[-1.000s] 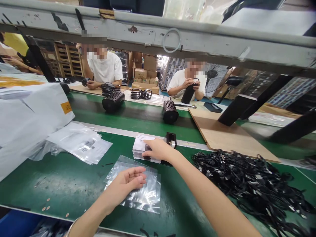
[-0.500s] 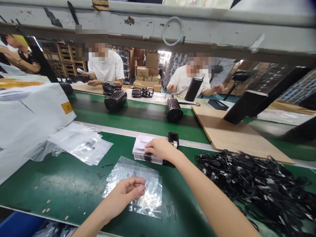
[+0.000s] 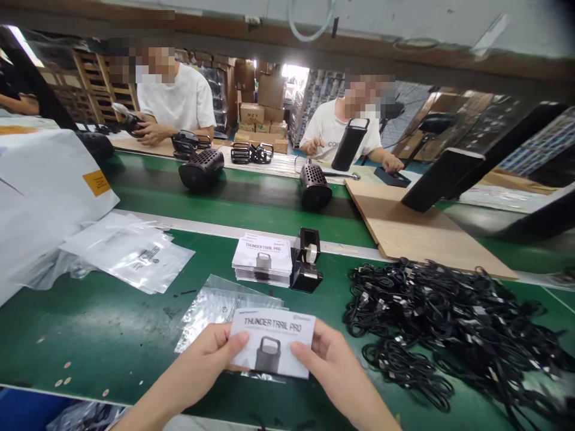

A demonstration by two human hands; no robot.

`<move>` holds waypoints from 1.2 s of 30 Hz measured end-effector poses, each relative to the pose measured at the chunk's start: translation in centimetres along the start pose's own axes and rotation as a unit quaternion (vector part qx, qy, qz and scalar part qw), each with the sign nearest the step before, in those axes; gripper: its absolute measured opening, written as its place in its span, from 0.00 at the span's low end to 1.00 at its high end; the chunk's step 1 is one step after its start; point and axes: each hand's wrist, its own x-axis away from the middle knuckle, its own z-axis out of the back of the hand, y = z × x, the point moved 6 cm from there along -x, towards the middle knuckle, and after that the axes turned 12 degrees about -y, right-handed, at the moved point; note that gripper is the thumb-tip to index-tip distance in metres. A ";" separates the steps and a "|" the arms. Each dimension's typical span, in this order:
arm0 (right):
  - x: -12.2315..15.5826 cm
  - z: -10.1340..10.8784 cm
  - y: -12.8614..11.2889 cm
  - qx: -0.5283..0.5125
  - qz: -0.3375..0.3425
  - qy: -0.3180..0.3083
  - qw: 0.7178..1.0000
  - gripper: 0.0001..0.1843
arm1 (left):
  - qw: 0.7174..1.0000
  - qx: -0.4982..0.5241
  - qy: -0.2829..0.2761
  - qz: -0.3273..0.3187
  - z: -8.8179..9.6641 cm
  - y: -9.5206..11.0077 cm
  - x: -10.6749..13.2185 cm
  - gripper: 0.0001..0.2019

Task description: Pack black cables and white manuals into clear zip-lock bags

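Between my two hands I hold a printed leaflet point(image 3: 281, 335) headed "THUNDER TRAIL PRO", with a picture of a speaker on it. My left hand point(image 3: 215, 353) grips its left edge, thumb on the front. My right hand point(image 3: 326, 359) has the right edge, its thumb on the front as well. Beneath and behind the leaflet lie clear plastic bags point(image 3: 204, 302), partly covered. Just beyond stands a stack of the same leaflets point(image 3: 262, 254), beside a black tape dispenser point(image 3: 309, 260).
At right is a heap of coiled black cables point(image 3: 422, 317). More plastic bags point(image 3: 139, 257) lie at left by a big white sack point(image 3: 40, 197). Dark speakers point(image 3: 315, 185) sit on the green belt point(image 3: 260, 206). A wooden board point(image 3: 417, 239) lies right. Two co-workers sit opposite.
My right hand has come back from the stack with a leaflet. My left hand, empty before above the bags, now grips it too. The camera view has shifted slightly.
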 end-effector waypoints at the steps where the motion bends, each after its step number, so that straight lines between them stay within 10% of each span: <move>1: 0.5 0.5 0.9 -0.052 -0.023 -0.030 0.998 0.24 | 0.999 -0.040 0.004 -0.002 -0.2 0.1 -0.3 0.14; 6: 4.1 6.4 3.8 -0.031 -0.089 0.165 0.982 0.20 | 0.920 -0.340 0.192 -0.018 0.4 1.4 -1.3 0.10; 13: 5.1 7.4 4.7 -0.046 -0.075 0.205 0.975 0.21 | 0.821 -0.533 0.206 0.012 -2.0 -0.4 -3.4 0.11; 27: 4.4 3.7 5.2 -0.137 -0.054 0.210 0.967 0.28 | 0.780 -0.586 0.207 -0.077 -2.5 -0.2 -2.2 0.15; 36: 4.8 3.6 5.5 -0.120 -0.062 0.212 0.968 0.28 | 0.805 -0.551 0.210 -0.073 -2.5 -0.6 -2.3 0.12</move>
